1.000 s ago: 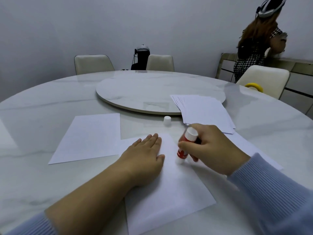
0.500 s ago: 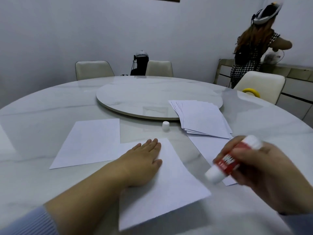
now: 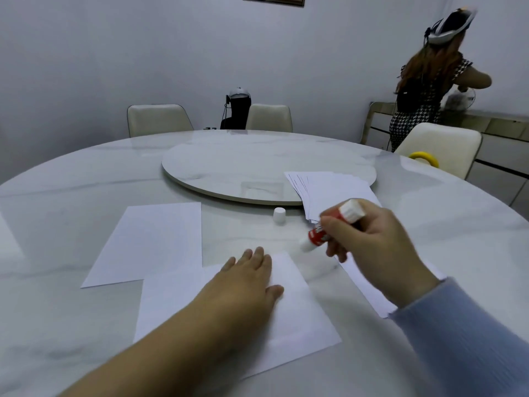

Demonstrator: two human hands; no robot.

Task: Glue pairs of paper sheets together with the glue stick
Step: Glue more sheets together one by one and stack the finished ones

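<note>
Pressing flat on the nearest sheet [image 3: 289, 319], the left hand [image 3: 246, 285] lies palm down with straight fingers close together, at the sheet's far part. This sheet sits close to the table's [image 3: 71, 196] near edge, its far left corner overlapping the near right corner of a second sheet [image 3: 148, 242] that lies to the left and a little farther in. To the right, the right hand [image 3: 369, 242] is raised above the table, its fingers curled round a glue stick [image 3: 329, 227]. The stick is tilted, its bare white tip pointing down and left over bare tabletop just beyond the near sheet's far right corner; whether the tip touches the table cannot be told. Under that hand and wrist another sheet [image 3: 369, 293] lies toward the right edge. Just beyond the glue tip a small white cap [image 3: 279, 215] stands upright on the table. Right of the cap a fanned stack of sheets [image 3: 332, 190] rests partly on the turntable [image 3: 243, 164] at the table's middle. Past the far edge stand chairs [image 3: 157, 118], and at the far right a person [image 3: 423, 90] with a headset faces a sideboard.
</note>
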